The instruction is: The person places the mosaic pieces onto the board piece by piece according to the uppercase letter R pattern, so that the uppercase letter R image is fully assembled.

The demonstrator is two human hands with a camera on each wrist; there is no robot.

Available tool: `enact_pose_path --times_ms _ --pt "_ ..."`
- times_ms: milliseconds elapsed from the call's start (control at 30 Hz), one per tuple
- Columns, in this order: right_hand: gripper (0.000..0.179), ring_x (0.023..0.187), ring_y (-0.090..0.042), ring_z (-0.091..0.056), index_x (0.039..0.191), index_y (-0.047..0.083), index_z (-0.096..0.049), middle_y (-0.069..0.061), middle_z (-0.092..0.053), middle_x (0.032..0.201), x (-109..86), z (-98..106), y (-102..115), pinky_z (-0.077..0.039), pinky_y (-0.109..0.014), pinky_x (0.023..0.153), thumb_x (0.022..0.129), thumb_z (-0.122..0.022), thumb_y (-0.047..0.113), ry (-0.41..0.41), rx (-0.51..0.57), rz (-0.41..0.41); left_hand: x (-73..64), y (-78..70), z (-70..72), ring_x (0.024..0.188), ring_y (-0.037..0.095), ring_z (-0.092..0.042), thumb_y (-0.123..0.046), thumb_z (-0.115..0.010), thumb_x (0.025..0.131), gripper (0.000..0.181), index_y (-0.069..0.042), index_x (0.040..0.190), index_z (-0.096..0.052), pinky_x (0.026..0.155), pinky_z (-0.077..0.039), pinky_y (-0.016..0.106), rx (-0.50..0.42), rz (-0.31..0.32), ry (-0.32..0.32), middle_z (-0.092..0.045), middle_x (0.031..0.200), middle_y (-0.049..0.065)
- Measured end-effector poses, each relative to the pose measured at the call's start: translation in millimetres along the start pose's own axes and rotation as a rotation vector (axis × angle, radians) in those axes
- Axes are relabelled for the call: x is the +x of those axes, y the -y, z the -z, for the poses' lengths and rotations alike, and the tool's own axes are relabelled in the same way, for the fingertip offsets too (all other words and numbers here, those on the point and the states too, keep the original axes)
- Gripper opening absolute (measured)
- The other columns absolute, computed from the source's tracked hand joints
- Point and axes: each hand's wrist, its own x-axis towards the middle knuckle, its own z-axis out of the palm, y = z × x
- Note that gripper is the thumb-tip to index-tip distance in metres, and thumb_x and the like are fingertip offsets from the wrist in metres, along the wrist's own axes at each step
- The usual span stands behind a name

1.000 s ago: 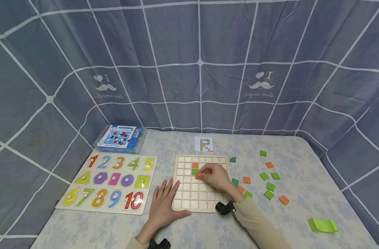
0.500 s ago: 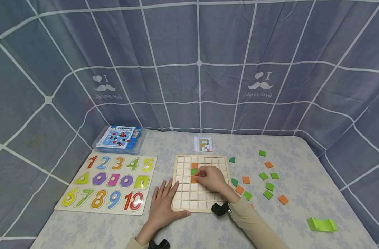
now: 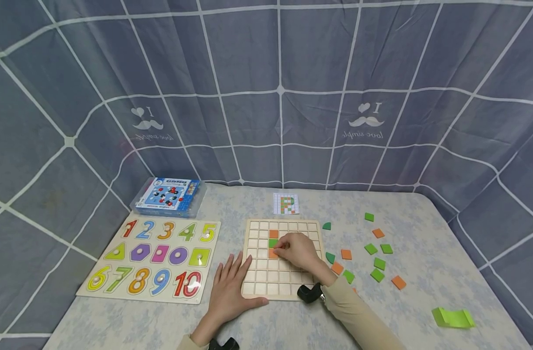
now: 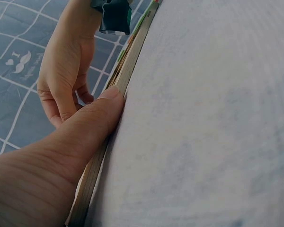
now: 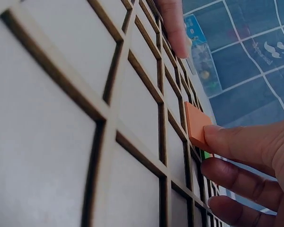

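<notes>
A wooden grid board [image 3: 257, 277] lies in front of me, with an orange tile [image 3: 273, 234] and a green tile [image 3: 272, 243] in one column. Just below them, my right hand [image 3: 299, 250] pinches another orange square tile [image 5: 197, 125] at its cell. In the right wrist view that tile stands a little above the grid strips, the thumb against it. My left hand [image 3: 231, 289] rests at the board's lower left corner, fingers spread along the left side. Its thumb [image 4: 97, 113] lies along the board's near edge.
Several loose tiles, such as a green square [image 3: 371, 249] and a dark green quarter-round [image 3: 330, 257], lie right of the board. A pattern card [image 3: 285, 203] lies behind it. A number puzzle [image 3: 148, 255], a boxed set [image 3: 167, 197] and a green block [image 3: 453, 318] lie around.
My right hand has moved slightly left with the orange tile, bringing it into line under the green one. The left hand has stayed in place.
</notes>
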Motion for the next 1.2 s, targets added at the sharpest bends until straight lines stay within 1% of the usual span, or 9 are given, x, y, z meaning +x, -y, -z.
enact_pose_path --times_ms 267,533,667,767,900,1067,1200 --pt "0.008 0.059 -0.004 -0.051 0.075 0.022 -0.074 0.010 -0.063 0.077 0.3 -1.1 -0.7 -0.042 -0.024 0.052 0.083 -0.074 0.023 0.013 0.006 0.000 0.0 0.6 1.2 0.139 0.036 -0.019 -0.074 -0.067 0.063 0.106 -0.012 0.145 -0.041 0.109 -0.012 0.055 -0.002 -0.004 -0.011 -0.032 0.150 0.015" --pt "0.008 0.060 -0.004 -0.050 0.077 0.023 -0.073 0.012 -0.061 0.075 0.0 0.9 -2.8 -0.042 -0.026 0.054 0.084 -0.074 0.023 0.033 0.023 0.002 0.7 0.8 0.0 0.139 0.036 -0.019 -0.076 -0.066 0.064 0.106 -0.012 0.146 -0.041 0.109 -0.012 0.055 -0.004 -0.006 -0.009 -0.032 0.150 0.015" --pt "0.005 0.061 -0.004 -0.050 0.080 0.023 -0.073 0.015 -0.059 0.074 -2.5 3.6 -8.9 -0.043 -0.027 0.056 0.085 -0.073 0.024 0.027 0.054 0.023 0.2 0.0 0.5 0.140 0.036 -0.019 -0.075 -0.067 0.063 0.106 -0.012 0.146 -0.041 0.109 -0.012 0.055 -0.009 0.000 -0.004 -0.032 0.150 0.014" --pt "0.004 0.059 -0.004 -0.049 0.082 0.021 -0.074 0.015 -0.058 0.074 -5.0 7.7 -19.9 -0.043 -0.026 0.055 0.084 -0.074 0.024 -0.024 0.093 0.046 0.4 -0.4 0.0 0.140 0.035 -0.018 -0.075 -0.067 0.063 0.107 -0.012 0.146 -0.041 0.109 -0.011 0.055 -0.009 0.001 0.002 -0.032 0.150 0.014" --pt "0.006 0.059 -0.006 -0.049 0.084 0.018 -0.075 0.011 -0.061 0.076 -5.2 21.5 -36.5 -0.042 -0.027 0.054 0.083 -0.075 0.024 -0.122 0.121 0.030 0.7 -0.9 -0.5 0.140 0.035 -0.017 -0.075 -0.067 0.063 0.107 -0.012 0.146 -0.041 0.109 -0.011 0.055 -0.009 0.000 0.004 -0.031 0.150 0.014" --pt "0.009 0.064 -0.014 -0.053 0.086 0.012 -0.075 0.000 -0.065 0.083 -1.5 49.7 -61.9 -0.044 -0.032 0.055 0.083 -0.075 0.021 -0.272 0.109 -0.036 0.6 -0.9 0.1 0.140 0.036 -0.018 -0.075 -0.067 0.063 0.107 -0.012 0.146 -0.041 0.109 -0.011 0.055 -0.012 -0.004 -0.005 -0.032 0.150 0.014" --pt "0.019 0.070 -0.022 -0.056 0.090 0.007 -0.074 -0.007 -0.067 0.088 1.6 74.8 -85.4 -0.046 -0.039 0.053 0.084 -0.074 0.025 -0.382 0.084 -0.100 0.3 -0.2 -0.1 0.140 0.035 -0.018 -0.075 -0.067 0.063 0.107 -0.013 0.146 -0.041 0.109 -0.011 0.055 -0.008 -0.004 -0.008 -0.031 0.150 0.014"
